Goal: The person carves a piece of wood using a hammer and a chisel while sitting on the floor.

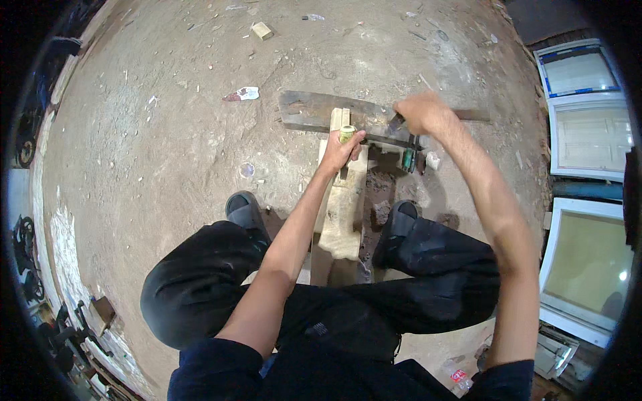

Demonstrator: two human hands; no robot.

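Note:
Between my legs a pale timber piece [341, 237] lies lengthwise on a darker wooden support [334, 274]. Near its far end my left hand [344, 150] is closed round an upright tool with a yellowish handle [346, 132], whose lower part is mostly hidden. A weathered dark plank [307, 107] lies crosswise beyond the timber. My right hand [421, 113], slightly blurred, is raised to the right, closed on a dark tool [396, 122] that I cannot make out clearly. Beneath it are a green object [408, 159] and some dark metal parts.
My sandalled feet flank the timber. A small wood block [262, 31], a scrap of packaging [242, 94] and debris are on the dusty ground. White-framed windows [588, 254] line the right side, with a plastic bottle [460, 384] at lower right. Dark, cluttered objects [27, 260] line the left.

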